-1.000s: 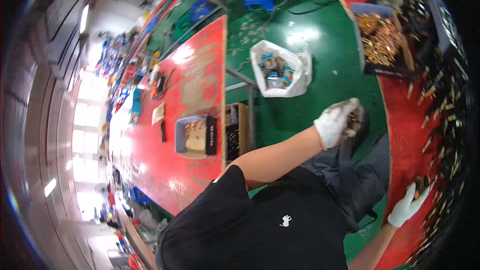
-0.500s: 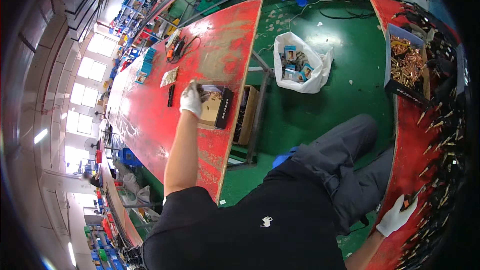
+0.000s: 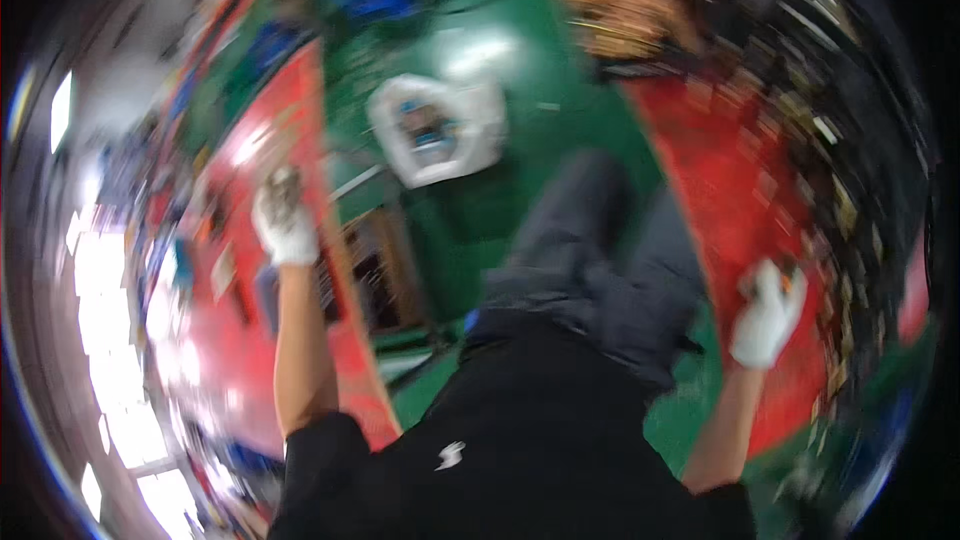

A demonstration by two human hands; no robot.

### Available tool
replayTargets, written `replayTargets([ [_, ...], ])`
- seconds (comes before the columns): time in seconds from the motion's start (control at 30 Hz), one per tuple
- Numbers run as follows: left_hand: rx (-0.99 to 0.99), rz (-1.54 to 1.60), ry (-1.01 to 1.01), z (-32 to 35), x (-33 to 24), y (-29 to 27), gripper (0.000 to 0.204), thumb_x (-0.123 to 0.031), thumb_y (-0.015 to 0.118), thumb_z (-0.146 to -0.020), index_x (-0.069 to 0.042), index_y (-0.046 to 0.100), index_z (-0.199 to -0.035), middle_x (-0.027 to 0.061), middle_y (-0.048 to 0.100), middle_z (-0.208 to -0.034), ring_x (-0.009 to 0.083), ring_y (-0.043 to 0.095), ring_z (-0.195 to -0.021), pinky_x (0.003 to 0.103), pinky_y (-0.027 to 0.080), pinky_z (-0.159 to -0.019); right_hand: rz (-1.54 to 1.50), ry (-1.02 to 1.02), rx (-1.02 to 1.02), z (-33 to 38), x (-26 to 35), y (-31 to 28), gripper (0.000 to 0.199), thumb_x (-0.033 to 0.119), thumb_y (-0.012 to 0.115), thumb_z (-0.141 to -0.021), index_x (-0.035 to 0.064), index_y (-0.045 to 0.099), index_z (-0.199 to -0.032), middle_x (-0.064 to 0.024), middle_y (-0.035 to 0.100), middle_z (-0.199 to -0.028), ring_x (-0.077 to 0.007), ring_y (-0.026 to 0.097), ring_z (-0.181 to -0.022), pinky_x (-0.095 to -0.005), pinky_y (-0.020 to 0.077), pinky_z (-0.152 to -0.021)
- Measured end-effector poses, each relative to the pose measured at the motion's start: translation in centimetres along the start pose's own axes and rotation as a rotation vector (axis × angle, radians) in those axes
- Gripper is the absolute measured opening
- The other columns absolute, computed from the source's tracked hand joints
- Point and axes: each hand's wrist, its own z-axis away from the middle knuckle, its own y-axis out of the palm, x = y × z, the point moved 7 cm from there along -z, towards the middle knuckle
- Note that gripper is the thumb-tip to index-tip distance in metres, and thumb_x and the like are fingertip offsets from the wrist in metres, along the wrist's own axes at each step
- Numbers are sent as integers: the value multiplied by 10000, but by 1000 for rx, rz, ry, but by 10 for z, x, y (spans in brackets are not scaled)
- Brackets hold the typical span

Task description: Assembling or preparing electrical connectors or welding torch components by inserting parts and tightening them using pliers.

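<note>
Holding on the right: our white-gloved right grip (image 3: 768, 318) is closed around a small dark thing with an orange patch (image 3: 787, 283), over the right-hand red table (image 3: 690, 140).
White glove on the left: our left grip (image 3: 284, 225) is over the left-hand red table (image 3: 352, 377); blur means we cannot tell whether it is wide, narrow or holding something (the grey-brown fingertips may be only dirt).
Blue-grey open box: this box (image 3: 268, 292) sits on the left table, partly covered by our left forearm.
Gold and black spread: many small gold-tipped dark pieces (image 3: 845, 210) lie just beside our right grip.
White bag: it stands on the green floor (image 3: 560, 120) between the tables; the bag (image 3: 482, 128) holds blue-marked packets.
Good handling: we judge it best to lift the left wrist clear of the box wall, hold the orange-patched thing lightly, and watch one hand at a time, since they are well apart.
</note>
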Motion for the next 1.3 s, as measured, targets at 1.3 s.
replayTargets([
  [1.3, 1484, 880, -837, 286, -456, 565, 168, -254, 663, -986, -89, 674, -956, 58, 714, -851, 91, 585, -628, 229, 425, -521, 547, 641, 381, 2, 16, -99, 325, 221, 678, -913, 11, 617, -1153, -31, 604, -848, -138, 571, -774, -307, 480, -690],
])
